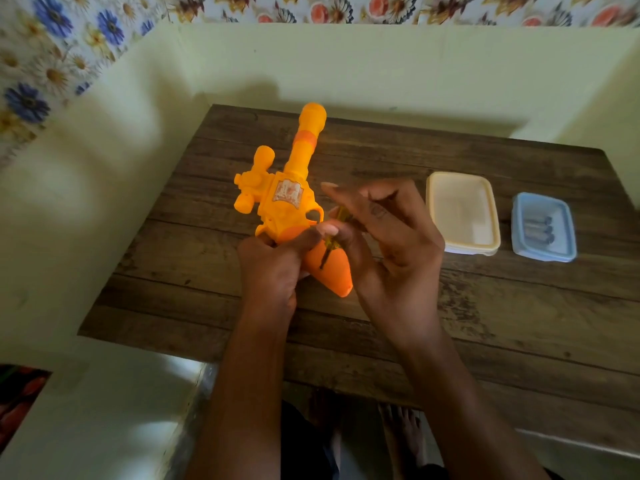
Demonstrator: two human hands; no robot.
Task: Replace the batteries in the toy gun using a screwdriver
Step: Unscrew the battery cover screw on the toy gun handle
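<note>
The left hand (273,271), just below the middle of the frame, curls its fingers round the rear of a yellow-orange plastic toy gun (268,207), with the thumb lying across the top of the gun's darker orange grip (334,277). The right hand (388,237), just to its right, pinches a small screwdriver (329,249) with a clear yellow handle and a dark shaft between thumb and forefinger, while its other fingers fan out loosely. The shaft slants down and to the left, and its tip meets the face of the grip. The toy is held just above the table, left of centre. Its long round barrel points toward the top of the frame and ends in a wide muzzle, with a darker orange band a little below it. A knobbed, scope-like part juts from the left side of the body, a pale worn sticker (287,194) sits on the body, and a small trigger loop shows beside the right thumb. The dark plank-wood table (502,323) fills the middle and right. On its right side stand a cream rectangular plastic box (462,213) with its lid on and, just beside it toward the edge, a pale blue rectangular plastic box (519,244) with cylindrical batteries (538,230) lying inside. Pale yellow walls surround the table, and flowered fabric (52,64) runs across the upper left and top.
</note>
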